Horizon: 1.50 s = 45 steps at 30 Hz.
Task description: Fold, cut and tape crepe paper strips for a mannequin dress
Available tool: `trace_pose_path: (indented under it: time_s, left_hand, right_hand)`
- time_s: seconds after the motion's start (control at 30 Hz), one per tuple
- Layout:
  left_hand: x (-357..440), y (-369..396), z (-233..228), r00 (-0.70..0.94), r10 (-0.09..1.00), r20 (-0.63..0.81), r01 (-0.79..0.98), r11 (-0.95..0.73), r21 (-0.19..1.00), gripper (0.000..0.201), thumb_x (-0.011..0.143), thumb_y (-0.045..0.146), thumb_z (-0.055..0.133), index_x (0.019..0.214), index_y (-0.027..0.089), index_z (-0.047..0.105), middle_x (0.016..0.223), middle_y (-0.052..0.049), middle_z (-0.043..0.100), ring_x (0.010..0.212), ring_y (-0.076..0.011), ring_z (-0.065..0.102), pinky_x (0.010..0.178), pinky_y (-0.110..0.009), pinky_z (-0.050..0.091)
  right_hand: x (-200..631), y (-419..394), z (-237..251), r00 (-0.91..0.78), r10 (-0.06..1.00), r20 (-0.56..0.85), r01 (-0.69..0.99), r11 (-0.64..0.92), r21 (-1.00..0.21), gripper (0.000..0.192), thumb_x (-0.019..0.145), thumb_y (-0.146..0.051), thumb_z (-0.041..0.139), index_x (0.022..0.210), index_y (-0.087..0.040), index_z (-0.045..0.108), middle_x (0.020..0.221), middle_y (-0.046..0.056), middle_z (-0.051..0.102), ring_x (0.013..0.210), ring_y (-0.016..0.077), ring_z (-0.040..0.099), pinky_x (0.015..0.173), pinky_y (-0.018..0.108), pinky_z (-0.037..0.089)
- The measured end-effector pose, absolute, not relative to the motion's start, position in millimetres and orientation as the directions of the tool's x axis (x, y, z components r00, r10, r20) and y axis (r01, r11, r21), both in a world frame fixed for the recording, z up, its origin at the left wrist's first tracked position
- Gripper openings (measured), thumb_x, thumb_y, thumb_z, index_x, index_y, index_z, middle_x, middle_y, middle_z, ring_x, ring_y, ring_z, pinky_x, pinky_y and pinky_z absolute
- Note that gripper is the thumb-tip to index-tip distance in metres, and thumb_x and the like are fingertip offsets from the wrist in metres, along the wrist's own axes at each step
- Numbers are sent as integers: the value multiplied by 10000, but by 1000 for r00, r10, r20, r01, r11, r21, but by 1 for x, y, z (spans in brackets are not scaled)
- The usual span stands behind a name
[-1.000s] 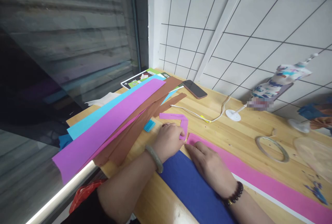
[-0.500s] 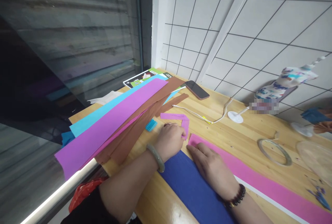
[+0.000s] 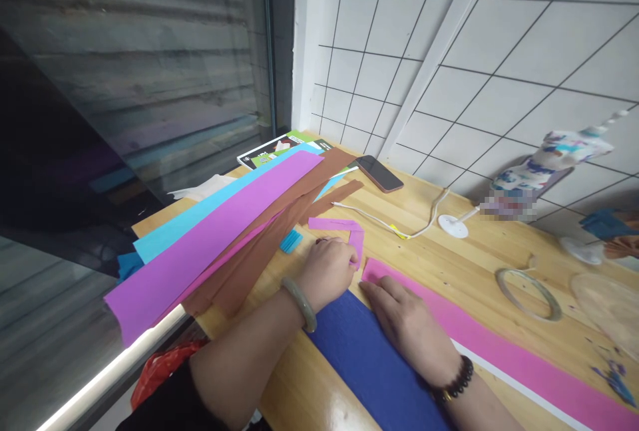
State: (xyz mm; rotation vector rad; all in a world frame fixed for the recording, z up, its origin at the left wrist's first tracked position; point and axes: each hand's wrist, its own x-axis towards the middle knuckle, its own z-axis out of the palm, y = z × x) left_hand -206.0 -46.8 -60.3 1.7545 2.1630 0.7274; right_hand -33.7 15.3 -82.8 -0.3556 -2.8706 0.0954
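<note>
My left hand (image 3: 330,270), wearing a pale green bangle (image 3: 300,304), is curled closed at the far end of a dark blue paper strip (image 3: 372,364). What its fingers hold, if anything, is hidden beneath them. A narrow folded purple paper strip (image 3: 335,225) bends round beside its knuckles. My right hand (image 3: 402,314), with a dark bead bracelet (image 3: 458,378), lies with fingers stretched out over the edge between the blue strip and a long pink paper strip (image 3: 479,328). White shows along the pink strip's near edge. A small folded blue piece (image 3: 291,241) lies left of my left hand.
Purple (image 3: 219,238), light blue and brown paper strips (image 3: 264,251) overlap on the left. A phone (image 3: 380,173), a white cable (image 3: 369,218), a roll of tape (image 3: 529,293) and scissors (image 3: 619,384) lie on the wooden table. A small dress form (image 3: 544,161) stands at the right.
</note>
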Motion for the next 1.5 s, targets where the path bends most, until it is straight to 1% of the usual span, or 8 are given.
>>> trace_pose_path:
  time_s: [0.23,0.43,0.5,0.6,0.7,0.77,0.93,1.5]
  left_hand:
    - [-206,-47,-59,-225,968,115,847,136,514,159,726,128,502,605,169,597,652,-24,621,680,-160,566,648,-265,368]
    - [-206,-48,-60,-221,970,105,834,133,536,144,734,140,509,674,172,636,721,-31,646,730,-162,576,695,-264,393]
    - [-206,-49,-59,-222,970,97,821,132,556,132,740,174,525,718,175,655,761,-32,657,766,-163,581,720,-259,405]
    - [-209,-49,-58,-215,974,77,798,129,589,144,722,204,556,798,185,676,849,-30,673,850,-167,581,788,-250,410]
    - [-211,-50,-61,-195,979,59,798,124,590,204,696,180,565,865,194,678,908,-20,675,904,-163,573,840,-245,398]
    - [-212,-50,-63,-186,981,53,802,120,586,238,686,167,567,896,196,676,928,-15,673,916,-160,572,850,-246,394]
    - [-212,-50,-64,-189,981,47,797,125,591,241,683,184,590,908,199,674,940,-14,669,925,-166,570,852,-258,394]
    - [-210,-50,-59,-231,973,5,768,179,615,240,667,146,595,882,206,683,924,-22,672,917,-172,574,838,-268,407]
  right_hand:
    - [-35,15,-83,-942,254,218,241,967,-84,270,919,-179,354,1104,-152,549,816,65,578,685,144,585,632,264,492]
    - [-34,15,-83,-936,281,212,252,956,-153,273,922,-185,341,1085,-159,558,823,75,598,715,147,597,650,266,491]
    - [-34,15,-84,-920,308,242,259,942,-212,267,924,-205,346,1074,-169,564,833,77,608,733,149,602,669,268,491]
    - [-37,14,-82,-876,404,262,299,882,-364,221,916,-246,383,991,-192,585,860,65,622,762,148,603,701,267,482]
    - [-43,13,-75,-846,507,166,364,776,-516,202,900,-283,406,851,-212,590,798,31,627,712,143,593,655,254,465]
    - [-47,14,-71,-833,549,73,418,709,-568,225,890,-309,407,780,-213,578,725,13,615,639,138,570,594,244,441]
    - [-54,20,-66,-806,588,-72,515,635,-577,212,841,-327,437,720,-205,560,598,-24,555,543,124,499,521,226,367]
    - [-67,44,-65,-811,540,-224,538,539,-648,149,729,-310,484,646,-195,531,560,-46,528,511,89,450,520,210,338]
